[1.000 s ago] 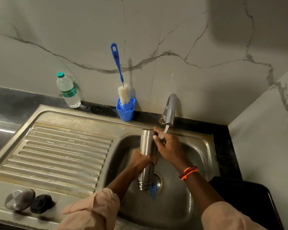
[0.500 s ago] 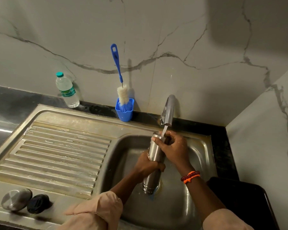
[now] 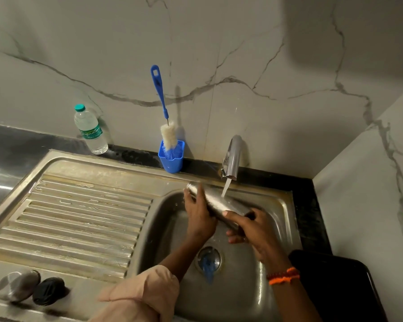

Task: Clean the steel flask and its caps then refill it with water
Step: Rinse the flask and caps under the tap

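Pale peach fabric sleeves (image 3: 147, 296) pushed up past both bare forearms, and on the right wrist a stack of thread bracelets (image 3: 283, 275) — bright orange cord beside a darker red beaded strand.

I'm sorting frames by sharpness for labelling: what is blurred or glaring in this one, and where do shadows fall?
Head view: the steel flask and left hand are motion-smeared under the tap; the right hand is softer too. The drainboard shows bright glare streaks. A broad soft shadow darkens the wall's upper right; the bottle brush casts a thin one.
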